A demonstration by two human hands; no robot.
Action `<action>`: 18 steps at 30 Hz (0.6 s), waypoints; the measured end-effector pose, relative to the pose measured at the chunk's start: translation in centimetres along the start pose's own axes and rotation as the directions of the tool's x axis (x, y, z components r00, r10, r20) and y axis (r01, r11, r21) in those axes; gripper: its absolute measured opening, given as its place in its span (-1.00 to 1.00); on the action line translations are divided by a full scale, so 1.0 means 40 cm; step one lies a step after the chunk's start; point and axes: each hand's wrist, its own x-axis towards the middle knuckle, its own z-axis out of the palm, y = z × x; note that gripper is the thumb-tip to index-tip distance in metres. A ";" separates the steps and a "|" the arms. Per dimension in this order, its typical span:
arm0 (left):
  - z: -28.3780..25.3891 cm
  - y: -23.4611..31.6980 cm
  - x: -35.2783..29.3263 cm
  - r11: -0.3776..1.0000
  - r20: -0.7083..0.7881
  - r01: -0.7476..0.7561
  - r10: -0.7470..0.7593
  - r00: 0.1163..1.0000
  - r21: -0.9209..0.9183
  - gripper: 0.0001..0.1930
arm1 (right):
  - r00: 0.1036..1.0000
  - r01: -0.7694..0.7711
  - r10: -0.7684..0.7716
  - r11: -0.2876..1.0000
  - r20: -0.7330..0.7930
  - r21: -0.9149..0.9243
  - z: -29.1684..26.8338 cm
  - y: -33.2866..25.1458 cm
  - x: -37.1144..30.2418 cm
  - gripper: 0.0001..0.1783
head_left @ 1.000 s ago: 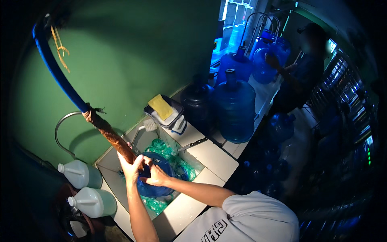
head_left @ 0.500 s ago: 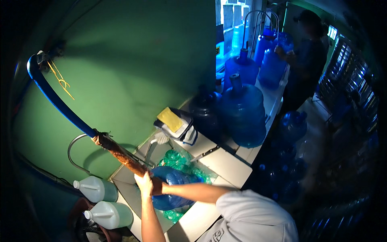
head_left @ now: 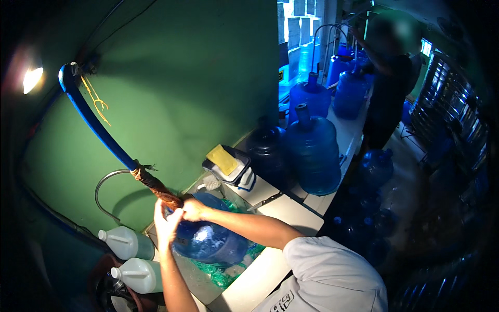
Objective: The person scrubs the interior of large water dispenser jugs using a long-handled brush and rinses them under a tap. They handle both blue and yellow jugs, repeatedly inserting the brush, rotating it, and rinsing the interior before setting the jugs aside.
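Observation:
A blue hose [head_left: 99,127] slants down from the upper left; its lower end is a brown, ragged wrapped section [head_left: 159,190]. My left hand [head_left: 167,222] is closed round the bottom of that section. Against it, my right hand [head_left: 194,209] is closed at the same spot, where the wrapping meets a large blue water jug [head_left: 213,243]. The jug lies tilted in a pale basin [head_left: 208,295], its neck hidden behind my hands. Green translucent plastic [head_left: 223,278] lies under and around the jug.
Two white jugs, one behind [head_left: 126,243] and one nearer [head_left: 139,275], stand left. A knife [head_left: 267,200] lies on the counter beside a container with a yellow sponge [head_left: 222,159]. Large blue water jugs [head_left: 314,151] line the right counter. Another person [head_left: 390,83] stands far right.
My hands have moved up and left along the brown wrapping, which shows shorter now. The blue jug has shifted left with them. The other person has raised an arm.

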 end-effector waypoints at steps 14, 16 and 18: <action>0.094 -0.043 -0.071 0.914 -0.084 0.004 0.033 0.996 0.406 -0.72 | 0.842 -0.349 0.379 0.925 -0.383 0.148 0.166 0.095 -0.158 -0.59; 0.092 -0.069 -0.080 0.913 -0.168 0.051 0.019 0.986 0.406 -0.71 | 0.981 -0.191 0.187 0.974 -0.048 -0.120 0.160 0.097 -0.140 -0.59; 0.075 -0.079 -0.081 0.947 -0.114 0.025 0.013 0.993 0.321 -0.72 | 0.960 -0.071 -0.006 0.963 0.282 0.259 0.153 0.086 -0.124 -0.59</action>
